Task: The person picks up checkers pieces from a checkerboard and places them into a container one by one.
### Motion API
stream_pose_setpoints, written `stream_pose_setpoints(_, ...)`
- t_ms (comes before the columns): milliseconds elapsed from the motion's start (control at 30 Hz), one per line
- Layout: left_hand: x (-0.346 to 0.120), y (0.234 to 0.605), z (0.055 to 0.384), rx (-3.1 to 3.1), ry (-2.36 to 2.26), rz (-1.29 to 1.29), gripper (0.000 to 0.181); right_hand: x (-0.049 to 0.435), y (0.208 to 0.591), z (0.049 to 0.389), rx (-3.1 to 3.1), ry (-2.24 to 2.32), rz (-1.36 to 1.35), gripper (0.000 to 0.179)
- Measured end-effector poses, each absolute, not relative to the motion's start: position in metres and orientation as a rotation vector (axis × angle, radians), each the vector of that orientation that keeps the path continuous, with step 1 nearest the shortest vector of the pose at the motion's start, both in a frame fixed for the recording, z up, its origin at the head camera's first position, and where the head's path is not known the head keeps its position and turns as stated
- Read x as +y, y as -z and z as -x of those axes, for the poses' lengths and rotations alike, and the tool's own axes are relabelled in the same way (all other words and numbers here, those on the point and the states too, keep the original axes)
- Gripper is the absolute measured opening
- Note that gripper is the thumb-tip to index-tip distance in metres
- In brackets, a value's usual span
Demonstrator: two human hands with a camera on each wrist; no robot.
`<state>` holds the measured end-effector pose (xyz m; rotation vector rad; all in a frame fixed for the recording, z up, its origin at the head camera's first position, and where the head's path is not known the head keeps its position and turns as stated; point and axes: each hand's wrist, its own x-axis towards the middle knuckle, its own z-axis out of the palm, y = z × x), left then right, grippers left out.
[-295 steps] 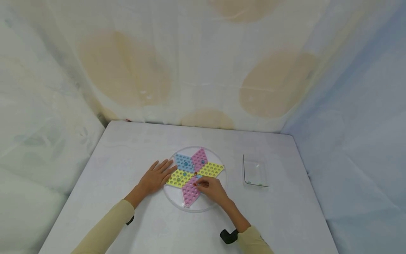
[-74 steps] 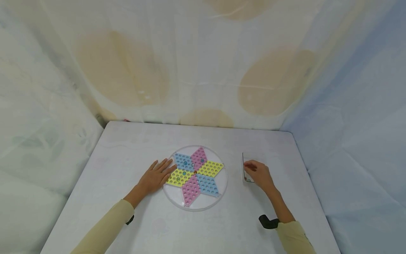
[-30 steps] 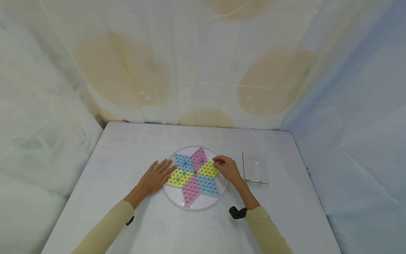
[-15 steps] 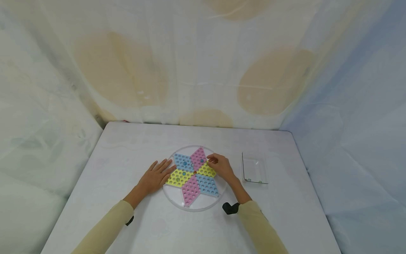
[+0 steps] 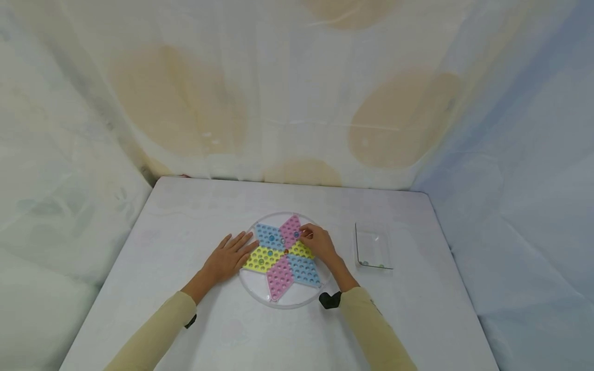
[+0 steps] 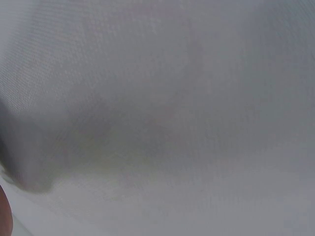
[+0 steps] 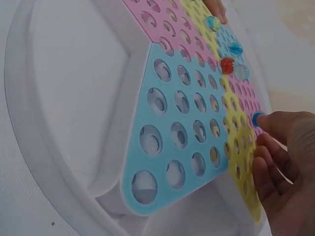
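Observation:
A round Chinese checkers board [image 5: 285,306] with a pink, blue and yellow star lies on the table. My left hand [image 5: 227,257] rests flat with fingers spread over the board's left edge. At the far pink point, my right hand [image 5: 319,243] has its thumb and fingertips curled at a blue marble [image 7: 257,118], pinching it in the right wrist view. A red marble [image 7: 227,66] sits at the star's middle beside a clear marble [image 7: 241,72]. Another blue marble [image 7: 236,48] and a greenish-blue marble [image 7: 213,22] lie farther off.
A clear square box [image 5: 373,247] stands right of the board, with green marbles [image 5: 381,266] near its front side. Patterned curtains [image 5: 297,103] surround the white table [image 5: 195,206]. In the left wrist view, mostly blurred pale cloth shows.
Earlier, the red marble by my right hand left the near pink point; the hand reached into the box. It has since come back leftward to the blue marble. The left hand stayed put.

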<state>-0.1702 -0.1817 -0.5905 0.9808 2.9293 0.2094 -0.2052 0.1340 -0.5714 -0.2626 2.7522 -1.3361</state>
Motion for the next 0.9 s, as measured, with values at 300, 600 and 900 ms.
stream_pose_setpoints(300, -0.181, 0.59, 0.17, 2.917, -0.217, -0.962, 0.052, 0.126, 0.575, 0.209, 2.84, 1.167, 0.268, 0.027)
stream_pose_setpoints(600, -0.179, 0.59, 0.171, 2.913, -0.216, -0.968, 0.053, 0.122, 0.57, 0.205, 2.902, 1.047, 0.243, 0.025)
stream_pose_setpoints(900, -0.179, 0.593, 0.173, 2.91, -0.188, -0.972, 0.053, 0.123, 0.567, 0.201, 2.899, 1.12, 0.256, 0.021)
